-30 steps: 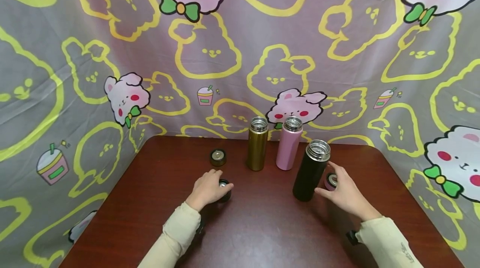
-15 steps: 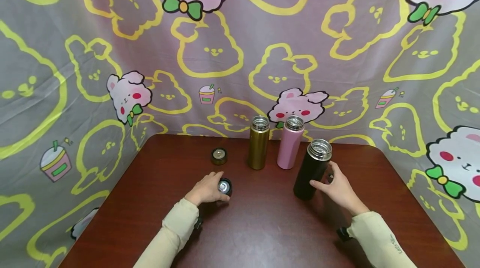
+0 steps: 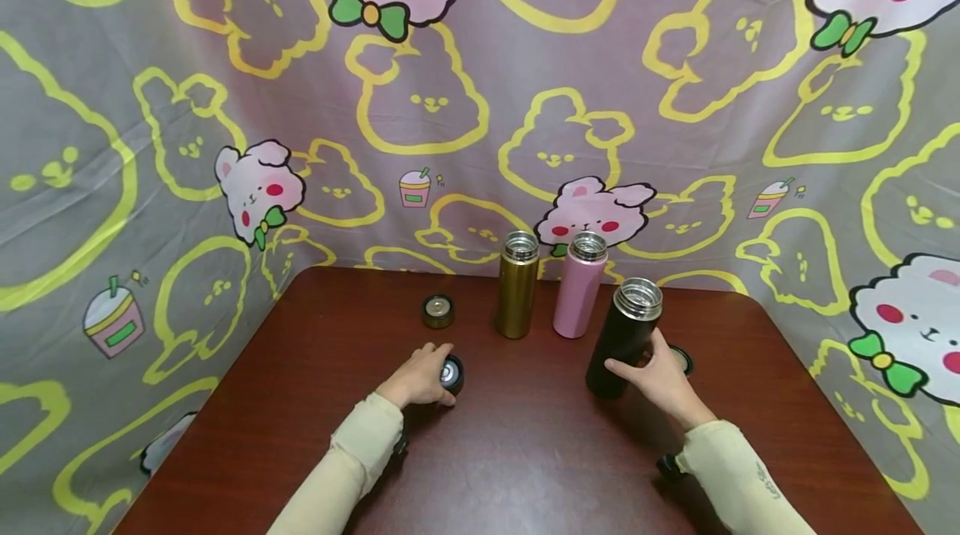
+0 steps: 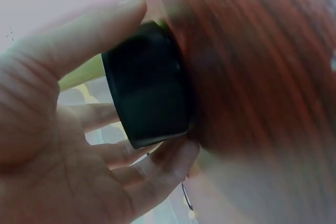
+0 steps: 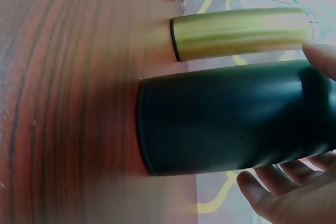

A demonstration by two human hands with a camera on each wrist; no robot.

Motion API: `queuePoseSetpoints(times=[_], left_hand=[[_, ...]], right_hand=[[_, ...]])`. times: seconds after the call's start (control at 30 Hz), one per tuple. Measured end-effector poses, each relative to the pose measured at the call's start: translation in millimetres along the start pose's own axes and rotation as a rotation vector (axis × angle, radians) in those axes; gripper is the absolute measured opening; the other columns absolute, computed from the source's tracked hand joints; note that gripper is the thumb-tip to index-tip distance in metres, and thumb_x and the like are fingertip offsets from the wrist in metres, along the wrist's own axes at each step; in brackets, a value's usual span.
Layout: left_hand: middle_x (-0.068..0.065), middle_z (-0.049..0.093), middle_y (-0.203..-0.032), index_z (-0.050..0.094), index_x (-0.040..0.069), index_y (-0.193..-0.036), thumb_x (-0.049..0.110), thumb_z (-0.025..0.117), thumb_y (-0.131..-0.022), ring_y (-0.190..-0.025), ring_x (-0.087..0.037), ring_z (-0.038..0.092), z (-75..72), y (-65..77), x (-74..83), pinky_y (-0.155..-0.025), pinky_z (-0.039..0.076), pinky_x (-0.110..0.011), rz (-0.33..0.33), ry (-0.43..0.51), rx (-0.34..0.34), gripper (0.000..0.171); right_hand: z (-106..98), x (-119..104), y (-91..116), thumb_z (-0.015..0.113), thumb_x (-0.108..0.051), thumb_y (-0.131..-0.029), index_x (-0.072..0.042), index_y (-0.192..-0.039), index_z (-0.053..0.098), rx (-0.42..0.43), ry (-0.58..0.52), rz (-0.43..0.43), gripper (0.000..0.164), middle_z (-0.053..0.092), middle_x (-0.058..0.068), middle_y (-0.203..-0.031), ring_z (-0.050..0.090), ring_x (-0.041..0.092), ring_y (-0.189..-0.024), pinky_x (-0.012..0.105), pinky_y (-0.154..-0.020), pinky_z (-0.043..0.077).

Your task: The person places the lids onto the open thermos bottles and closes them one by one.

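Observation:
My left hand holds a black bottle lid on the table, its silvery inside facing up. In the left wrist view the thumb lies against one side of the lid and the fingers against the other. A tall black thermos bottle stands uncapped at the right, its steel mouth showing. My right hand is round its side, thumb in front and fingers mostly hidden behind. In the right wrist view thumb and fingers flank the black thermos bottle.
An uncapped gold bottle and an uncapped pink bottle stand farther back. A gold lid lies left of them. Another lid is partly hidden behind my right hand. A patterned cloth hangs round the wooden table.
My right hand has moved left and its thumb has come across the front of the black bottle. My left fingers have settled round the black lid, more of which now shows.

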State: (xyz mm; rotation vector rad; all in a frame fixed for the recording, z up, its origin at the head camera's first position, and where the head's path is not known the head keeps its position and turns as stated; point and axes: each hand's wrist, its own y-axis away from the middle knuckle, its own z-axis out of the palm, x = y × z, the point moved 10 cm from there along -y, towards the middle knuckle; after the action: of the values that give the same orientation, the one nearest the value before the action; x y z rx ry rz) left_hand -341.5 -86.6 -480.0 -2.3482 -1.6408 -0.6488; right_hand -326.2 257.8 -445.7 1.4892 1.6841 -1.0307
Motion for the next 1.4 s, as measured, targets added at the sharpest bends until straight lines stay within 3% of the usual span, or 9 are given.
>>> queuePoseSetpoints(times=[0.33,0.67,0.9,1.1,1.4], left_hand=[[-0.021,0.050,-0.117,0.045,0.005,-0.136,0.015,0.089,-0.061,-0.109,-0.038,0.048,1.4,0.4,1.6,-0.085,0.045,-0.048,-0.015,-0.032,0.020,0.088],[-0.016,0.053,-0.105,0.053,0.005,-0.122,0.012,0.087,-0.061,-0.100,-0.035,0.052,1.1,1.0,3.9,-0.081,0.046,-0.046,0.002,-0.040,0.038,0.070],[-0.014,0.052,-0.102,0.054,0.006,-0.120,0.014,0.087,-0.061,-0.090,-0.032,0.056,-2.6,-0.2,7.8,-0.077,0.047,-0.044,0.035,-0.005,0.074,0.069],[-0.011,0.051,-0.102,0.053,0.010,-0.124,0.019,0.085,-0.063,-0.084,-0.029,0.057,-7.2,1.5,11.7,-0.073,0.047,-0.042,0.032,0.034,0.090,0.069],[-0.012,0.049,-0.113,0.049,0.010,-0.132,0.029,0.082,-0.072,-0.092,-0.027,0.056,-12.1,5.7,20.2,-0.079,0.047,-0.044,0.028,0.114,0.101,0.071]], right_hand=[[3,1,-2,0.078,-0.031,-0.078,-0.006,-0.139,0.030,0.028,0.014,-0.002,0.082,0.048,0.020,-0.130,0.047,0.038,-0.118,0.051,-0.091,0.040],[2,4,-1,0.078,-0.035,-0.078,-0.006,-0.139,0.031,0.044,0.019,0.016,0.082,0.049,0.021,-0.129,0.048,0.039,-0.117,0.051,-0.091,0.040],[2,7,0,0.077,-0.039,-0.078,-0.009,-0.140,0.031,0.041,0.003,0.037,0.083,0.048,0.019,-0.131,0.048,0.037,-0.118,0.050,-0.092,0.039],[5,-1,4,0.078,-0.034,-0.078,-0.008,-0.140,0.032,0.041,-0.025,0.003,0.081,0.049,0.019,-0.131,0.048,0.037,-0.118,0.050,-0.091,0.041],[11,-5,8,0.080,-0.032,-0.076,-0.009,-0.136,0.037,0.032,-0.038,-0.022,0.077,0.053,0.018,-0.127,0.052,0.034,-0.113,0.046,-0.088,0.044]])
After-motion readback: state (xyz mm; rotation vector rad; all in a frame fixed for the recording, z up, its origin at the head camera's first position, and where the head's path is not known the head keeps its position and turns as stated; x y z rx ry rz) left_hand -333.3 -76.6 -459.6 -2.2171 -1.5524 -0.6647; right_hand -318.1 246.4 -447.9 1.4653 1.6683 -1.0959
